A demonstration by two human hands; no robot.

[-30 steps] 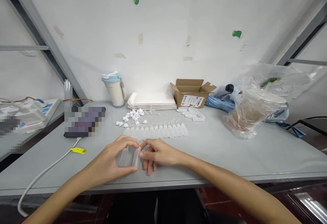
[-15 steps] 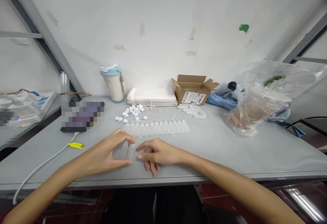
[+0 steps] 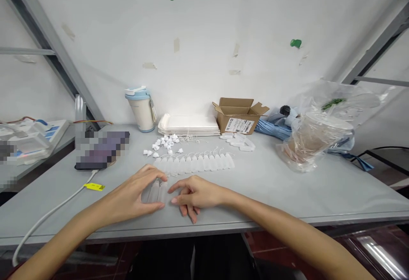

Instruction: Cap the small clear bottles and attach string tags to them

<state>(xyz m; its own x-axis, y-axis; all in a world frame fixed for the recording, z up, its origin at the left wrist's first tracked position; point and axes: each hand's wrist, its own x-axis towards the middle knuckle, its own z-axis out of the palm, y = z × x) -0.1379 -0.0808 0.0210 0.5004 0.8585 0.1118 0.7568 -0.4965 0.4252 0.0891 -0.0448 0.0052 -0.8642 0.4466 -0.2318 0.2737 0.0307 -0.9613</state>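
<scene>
My left hand (image 3: 136, 192) curves around a few small translucent plastic bottles (image 3: 158, 191) lying side by side on the table. Its fingertips rest at their far ends and the thumb at their near ends. Just to the right, my right hand (image 3: 193, 195) has its index finger stretched toward the bottles and the other fingers loosely bent, holding nothing. Beyond both hands lies a row of similar translucent bottles (image 3: 194, 164) with thin white cords at their far ends. Small white caps (image 3: 166, 142) are scattered behind the row's left end.
Along the wall stand a cream tumbler with a blue lid (image 3: 142, 110), a stack of white envelopes (image 3: 191, 125) and an open cardboard box (image 3: 239, 116). Loose clear plastic pieces (image 3: 241, 141) lie before the box. A bagged cup (image 3: 306, 139) is at right, a phone-like device (image 3: 102, 150) with a white cable at left.
The camera view has shifted slightly, so the scene sits a little lower. Both hands keep nearly the same pose beside the bottles.
</scene>
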